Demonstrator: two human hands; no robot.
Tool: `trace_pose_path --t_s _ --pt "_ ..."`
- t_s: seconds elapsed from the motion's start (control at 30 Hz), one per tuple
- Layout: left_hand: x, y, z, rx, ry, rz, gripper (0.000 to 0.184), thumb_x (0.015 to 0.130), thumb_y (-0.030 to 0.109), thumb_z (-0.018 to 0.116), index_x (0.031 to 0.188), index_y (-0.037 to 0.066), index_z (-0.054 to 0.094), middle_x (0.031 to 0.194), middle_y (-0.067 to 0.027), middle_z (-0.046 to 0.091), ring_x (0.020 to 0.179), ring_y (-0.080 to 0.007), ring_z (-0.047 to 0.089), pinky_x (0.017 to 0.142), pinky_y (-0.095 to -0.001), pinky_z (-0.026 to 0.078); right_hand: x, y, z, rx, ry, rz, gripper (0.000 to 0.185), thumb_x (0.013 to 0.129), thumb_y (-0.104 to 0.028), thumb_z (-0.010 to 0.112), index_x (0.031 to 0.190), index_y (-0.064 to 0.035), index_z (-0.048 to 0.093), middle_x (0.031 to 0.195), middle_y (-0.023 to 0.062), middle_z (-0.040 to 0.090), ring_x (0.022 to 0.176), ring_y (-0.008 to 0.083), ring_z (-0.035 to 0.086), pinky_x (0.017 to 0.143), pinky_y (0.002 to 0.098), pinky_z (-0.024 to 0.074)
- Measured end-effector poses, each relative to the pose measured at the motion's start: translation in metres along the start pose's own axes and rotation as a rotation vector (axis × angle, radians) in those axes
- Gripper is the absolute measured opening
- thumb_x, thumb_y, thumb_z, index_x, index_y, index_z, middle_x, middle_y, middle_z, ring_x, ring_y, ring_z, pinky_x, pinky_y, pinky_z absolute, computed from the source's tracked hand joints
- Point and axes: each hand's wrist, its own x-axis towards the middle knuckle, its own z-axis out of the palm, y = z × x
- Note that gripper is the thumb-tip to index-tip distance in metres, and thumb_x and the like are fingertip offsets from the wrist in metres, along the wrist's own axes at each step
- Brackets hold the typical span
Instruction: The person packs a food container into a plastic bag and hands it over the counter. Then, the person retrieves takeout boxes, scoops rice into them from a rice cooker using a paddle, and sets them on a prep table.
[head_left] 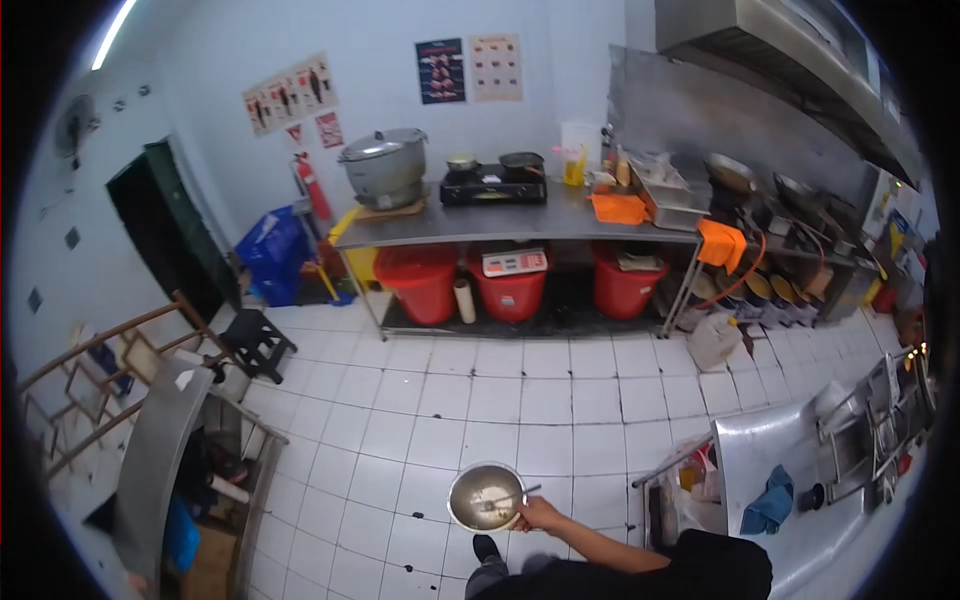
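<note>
My right hand is closed on the rim of a round metal mixing bowl, held out over the tiled floor above my shoe. Inside the bowl lies a metal utensil, its handle sticking out over the rim just above my fingers. Whether it is a spoon or a whisk cannot be made out. Some pale matter shows at the bottom of the bowl. My left hand does not show.
Ahead, a long steel table carries a large lidded pot and a portable stove. Red tubs stand underneath. A steel counter with a blue cloth is at my right. A black stool stands on the left.
</note>
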Motion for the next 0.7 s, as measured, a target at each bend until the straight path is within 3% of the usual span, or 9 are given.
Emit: trace_pose_path --t_s 0.03,0.07,0.1,0.17,0.2,0.4,0.5,0.53,0.7 --pt "0.033 0.045 -0.025 -0.093 -0.188 0.050 0.039 0.099 0.024 0.043 0.129 0.000 0.051 0.125 -0.0153 0.057 0.114 -0.0272 0.058 0.097 -0.0442 0.049 0.023 -0.012 -0.007 -0.005 -0.005 -0.007 0.043 0.100 -0.031 0.046 0.104 0.0118 0.052 0.079 0.0178 0.070 0.058 0.0159 0.062 0.053 0.0285 0.0527" --pt "-0.020 0.190 0.000 -0.230 -0.144 0.069 0.040 0.098 0.026 0.048 0.126 -0.002 0.050 0.132 -0.0189 0.050 0.113 -0.0319 0.057 0.098 -0.0464 0.048 0.027 -0.039 -0.013 0.003 0.032 -0.017 0.041 0.100 -0.030 0.045 0.102 0.0110 0.053 0.079 0.0173 0.069 0.058 0.0156 0.063 0.053 0.0277 0.0525" --pt "0.013 0.254 -0.016 -0.307 -0.401 0.257 0.048 0.097 0.027 0.052 0.133 0.000 0.037 0.138 -0.0203 0.044 0.118 -0.0382 0.054 0.100 -0.0507 0.046 0.044 -0.057 -0.022 0.035 0.046 -0.024 0.041 0.101 -0.029 0.045 0.101 0.0108 0.053 0.078 0.0171 0.069 0.058 0.0155 0.063 0.052 0.0274 0.0522" --pt "-0.018 0.424 0.013 -0.299 -0.480 0.300 0.056 0.097 0.022 0.055 0.139 0.009 0.020 0.134 -0.0215 0.044 0.119 -0.0490 0.050 0.095 -0.0537 0.050 0.081 -0.082 -0.043 0.104 0.066 -0.042 0.040 0.101 -0.028 0.044 0.099 0.0103 0.053 0.077 0.0166 0.069 0.057 0.0153 0.062 0.051 0.0268 0.0517" --pt "0.000 0.474 0.019 -0.320 -0.524 0.269 0.065 0.094 0.024 0.060 0.142 0.010 0.019 0.133 -0.0203 0.044 0.120 -0.0426 0.051 0.094 -0.0539 0.050 0.102 -0.094 -0.053 0.109 0.105 -0.062 0.039 0.102 -0.028 0.043 0.099 0.0088 0.055 0.076 0.0153 0.069 0.056 0.0146 0.062 0.050 0.0259 0.0510" --pt "0.122 0.665 0.030 0.007 -0.446 0.405 0.073 0.090 0.036 0.066 0.144 0.010 0.024 0.137 -0.0137 0.044 0.122 -0.0271 0.051 0.092 -0.0511 0.051 0.222 -0.181 -0.119 0.218 0.203 -0.121 0.037 0.101 -0.032 0.045 0.103 0.0036 0.055 0.073 0.0118 0.068 0.055 0.0138 0.062 0.050 0.0263 0.0510" --pt "0.154 0.743 0.010 -0.122 -0.457 0.286 0.072 0.092 0.040 0.061 0.143 0.002 0.027 0.141 -0.0147 0.041 0.129 -0.0297 0.043 0.098 -0.0524 0.046 0.268 -0.260 -0.149 0.262 0.180 -0.183 0.058 0.098 -0.045 0.049 0.126 0.0046 0.045 0.076 0.0113 0.066 0.059 0.0144 0.062 0.052 0.0274 0.0511" --pt "0.177 0.770 0.000 -0.130 -0.463 0.276 0.072 0.092 0.045 0.058 0.143 0.003 0.030 0.143 -0.0147 0.040 0.129 -0.0302 0.043 0.102 -0.0536 0.042 0.276 -0.289 -0.154 0.224 0.300 -0.114 0.071 0.097 -0.047 0.049 0.143 0.0036 0.029 0.080 0.0124 0.067 0.059 0.0156 0.062 0.055 0.0288 0.0519" --pt "0.248 0.938 -0.067 -0.165 -0.497 0.410 0.071 0.093 0.049 0.056 0.144 0.008 0.029 0.142 -0.0119 0.043 0.128 -0.0283 0.045 0.104 -0.0467 0.038 0.327 -0.362 -0.216 0.046 0.590 -0.174 0.068 0.096 -0.044 0.050 0.142 0.0032 0.034 0.081 0.0127 0.068 0.059 0.0166 0.063 0.059 0.0298 0.0531"
